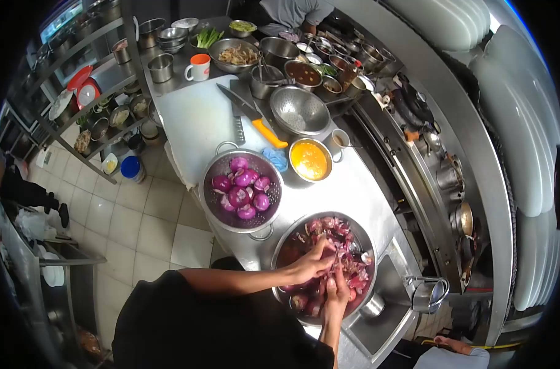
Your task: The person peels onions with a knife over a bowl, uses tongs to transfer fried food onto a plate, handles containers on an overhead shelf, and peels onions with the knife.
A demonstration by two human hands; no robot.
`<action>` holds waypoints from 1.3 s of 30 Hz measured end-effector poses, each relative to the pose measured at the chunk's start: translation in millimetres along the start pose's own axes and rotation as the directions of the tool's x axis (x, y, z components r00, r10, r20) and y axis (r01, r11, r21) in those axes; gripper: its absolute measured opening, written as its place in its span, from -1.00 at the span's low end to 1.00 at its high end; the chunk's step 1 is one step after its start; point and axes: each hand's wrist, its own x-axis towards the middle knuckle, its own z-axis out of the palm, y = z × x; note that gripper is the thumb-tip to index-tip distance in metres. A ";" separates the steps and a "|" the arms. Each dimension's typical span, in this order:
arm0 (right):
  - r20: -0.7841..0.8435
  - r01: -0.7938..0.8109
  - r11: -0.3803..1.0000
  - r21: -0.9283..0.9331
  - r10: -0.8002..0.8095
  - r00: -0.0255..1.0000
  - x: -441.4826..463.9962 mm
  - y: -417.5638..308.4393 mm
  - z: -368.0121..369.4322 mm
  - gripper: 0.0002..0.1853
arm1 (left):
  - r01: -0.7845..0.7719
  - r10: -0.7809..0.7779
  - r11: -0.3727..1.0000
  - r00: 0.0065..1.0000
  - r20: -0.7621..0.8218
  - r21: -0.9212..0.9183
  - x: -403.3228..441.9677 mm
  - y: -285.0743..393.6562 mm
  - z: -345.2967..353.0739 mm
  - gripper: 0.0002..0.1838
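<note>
Over a large metal bowl [279,246] of red onions and loose skins [354,270], my two hands meet. My left hand [314,263] has its fingers bent together over the skins. Close against it, my right hand [336,294] has its fingers closed and pointing up. What lies between the fingertips is too small to name. Peeled purple onions [240,197] fill a steel colander [209,206] beside the bowl.
Behind are a bowl of orange liquid [309,161], a blue cloth [275,160], an empty colander [300,111], a yellow-handled knife [268,132] and a white cutting board [194,123]. A sink [384,307] adjoins the bowl. Other people stand at the edges.
</note>
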 end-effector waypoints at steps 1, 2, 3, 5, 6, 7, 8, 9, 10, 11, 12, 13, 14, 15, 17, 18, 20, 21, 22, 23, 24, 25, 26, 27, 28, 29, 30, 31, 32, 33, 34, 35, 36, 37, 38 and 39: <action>0.005 0.007 1.000 0.002 -0.007 1.000 1.1 1.4 0.2 -0.51 | 0.094 -0.090 0.993 0.994 0.054 -0.068 -2.4 -2.0 0.5 -0.71; -0.037 -0.035 0.998 0.049 0.037 0.999 -0.7 3.2 0.7 -0.51 | 0.008 -0.008 0.999 1.000 -0.016 -0.040 -5.1 -6.2 7.3 -0.65; -0.080 -0.077 0.992 0.100 0.085 0.993 -4.6 5.8 0.9 -0.51 | 0.015 -0.016 0.999 1.000 -0.012 -0.038 -7.6 -9.3 13.1 -0.65; -0.111 -0.057 0.991 0.119 0.070 0.991 -4.2 18.5 -4.0 -0.55 | -0.357 0.461 0.765 0.885 -0.069 0.536 -8.4 -10.3 21.5 -0.58; -0.131 -0.035 0.990 0.134 0.053 0.990 0.2 21.6 -3.7 -0.57 | -0.324 0.397 0.822 0.916 -0.062 0.469 -9.1 -5.3 23.4 -0.54; -0.156 -0.013 0.989 0.147 0.036 0.987 2.7 21.6 -4.4 -0.60 | -0.334 0.401 0.816 0.915 -0.046 0.472 -7.5 -6.6 23.7 -0.54; -0.195 0.046 0.984 0.173 -0.011 0.981 3.1 20.6 -2.6 -0.62 | -0.341 0.414 0.790 0.910 -0.033 0.510 -5.5 -10.1 23.4 -0.54; -0.206 0.063 0.983 0.175 -0.026 0.978 2.0 14.7 -4.6 -0.62 | -0.348 0.428 0.761 0.904 -0.020 0.547 -5.7 -2.4 25.5 -0.54; -0.148 0.006 0.988 0.157 0.017 0.989 -0.2 9.2 -7.9 -0.63 | -0.265 0.324 0.812 0.946 -0.024 0.520 -4.4 7.6 24.2 -0.55; -0.087 -0.052 0.989 0.136 0.065 0.994 -2.6 6.9 -10.0 -0.63 | 0.024 -0.024 0.991 1.000 -0.003 0.130 0.5 18.5 19.4 -0.56; -0.149 0.066 0.998 0.010 -0.063 0.987 -0.5 19.2 -10.2 -0.68 | -0.036 0.035 0.982 0.999 0.007 0.185 1.2 16.3 18.0 -0.56; -0.141 0.079 0.997 0.012 -0.076 0.987 2.4 25.1 -11.5 -0.68 | -0.097 0.097 0.967 0.995 0.015 0.237 0.4 13.5 17.4 -0.56; -0.163 0.081 0.996 0.045 -0.073 0.984 2.9 29.6 -13.6 -0.69 | -0.202 0.222 0.888 0.975 0.000 0.413 -2.5 9.6 20.0 -0.55; -0.184 0.083 0.993 0.078 -0.067 0.981 3.6 25.2 -9.0 -0.71 | -0.283 0.342 0.767 0.940 0.006 0.575 -5.7 6.9 23.7 -0.53; -0.190 0.056 0.991 0.123 -0.031 0.981 9.6 9.8 -2.1 -0.78 | -0.349 0.427 0.727 0.904 0.010 0.591 0.2 -2.9 20.4 -0.54; -0.123 -0.014 0.971 0.237 0.045 0.991 12.7 8.8 -4.3 -0.79 | -0.372 0.440 0.679 0.897 0.055 0.633 2.6 -4.6 18.1 -0.51; -0.032 -0.149 0.891 0.429 0.180 0.983 14.5 4.1 -6.0 -0.81 | -0.380 0.417 0.656 0.903 0.106 0.652 8.7 -16.8 10.1 -0.43; -0.042 -0.183 0.882 0.435 0.223 0.974 16.4 3.2 -7.9 -0.78 | -0.357 0.375 0.710 0.921 0.103 0.607 11.6 -12.9 8.1 -0.44; -0.023 -0.151 0.907 0.393 0.173 0.985 19.8 10.1 -14.0 -0.75 | -0.329 0.332 0.760 0.938 0.100 0.561 13.4 -5.9 7.3 -0.45; -0.005 -0.118 0.928 0.353 0.128 0.992 20.9 17.2 -19.7 -0.73 | -0.279 0.267 0.809 0.959 0.100 0.517 18.4 3.1 4.0 -0.46; -0.019 -0.045 0.977 0.207 0.050 0.999 20.4 14.2 -20.4 -0.71 | -0.274 0.253 0.849 0.962 0.106 0.453 20.6 8.3 1.1 -0.46; -0.036 0.010 0.999 0.050 -0.008 0.999 19.2 9.8 -20.4 -0.68 | -0.248 0.220 0.893 0.969 0.115 0.375 19.2 12.5 4.6 -0.46; -0.045 0.052 0.999 0.000 -0.052 0.998 21.6 12.4 -22.4 -0.64 | -0.297 0.285 0.823 0.953 0.100 0.484 15.4 11.0 7.9 -0.46; -0.050 -0.054 0.974 0.219 0.066 0.997 22.2 16.3 -21.2 -0.68 | -0.335 0.342 0.741 0.934 0.102 0.581 9.6 15.1 11.2 -0.46; -0.082 -0.133 0.928 0.349 0.171 0.982 25.9 2.6 -16.2 -0.73 | -0.464 0.434 0.601 0.873 0.222 0.651 8.0 6.5 12.2 -0.46; -0.113 -0.189 0.857 0.480 0.274 0.955 29.5 -11.0 -11.4 -0.75 | -0.589 0.510 0.432 0.784 0.353 0.683 6.4 -0.8 11.5 -0.46; -0.070 -0.248 0.834 0.493 0.322 0.944 26.8 -10.8 -15.4 -0.77 | -0.607 0.507 0.414 0.772 0.382 0.678 8.3 -1.3 9.3 -0.45; -0.012 -0.301 0.811 0.502 0.354 0.935 23.1 -9.4 -17.8 -0.79 | -0.629 0.517 0.381 0.753 0.408 0.677 11.5 0.4 7.5 -0.44; 0.022 -0.291 0.783 0.550 0.335 0.942 17.9 -8.0 -15.7 -0.78 | -0.626 0.550 0.435 0.754 0.360 0.647 12.3 2.4 6.0 -0.45; 0.062 -0.276 0.759 0.590 0.298 0.953 15.9 -7.0 -12.4 -0.77 | -0.627 0.590 0.472 0.747 0.307 0.619 13.8 4.1 5.2 -0.46; 0.046 -0.227 0.797 0.559 0.243 0.969 13.9 -1.8 -12.2 -0.75 | -0.546 0.530 0.737 0.832 0.161 0.398 14.6 3.1 6.9 -0.50; 0.038 -0.219 0.796 0.564 0.239 0.970 13.1 0.9 -13.5 -0.75 | -0.200 0.197 0.979 0.976 0.093 0.030 10.2 8.1 5.0 -0.55; 0.026 -0.197 0.786 0.586 0.225 0.974 12.3 3.4 -14.4 -0.75 | -0.118 0.133 0.981 0.987 0.093 -0.151 11.7 10.0 3.1 -0.57; 0.018 -0.179 0.773 0.608 0.212 0.977 11.2 6.1 -13.8 -0.74 | -0.032 0.068 0.945 0.993 0.101 -0.324 11.9 11.3 -0.7 -0.58; 0.046 -0.158 0.743 0.650 0.169 0.985 8.1 3.5 -14.2 -0.74 | 0.036 0.038 0.928 0.981 0.190 -0.370 12.2 10.6 -8.7 -0.55; 0.052 -0.160 0.741 0.652 0.167 0.985 5.3 3.0 -15.1 -0.74 | 0.032 0.040 0.930 0.982 0.185 -0.365 11.1 12.0 -10.7 -0.55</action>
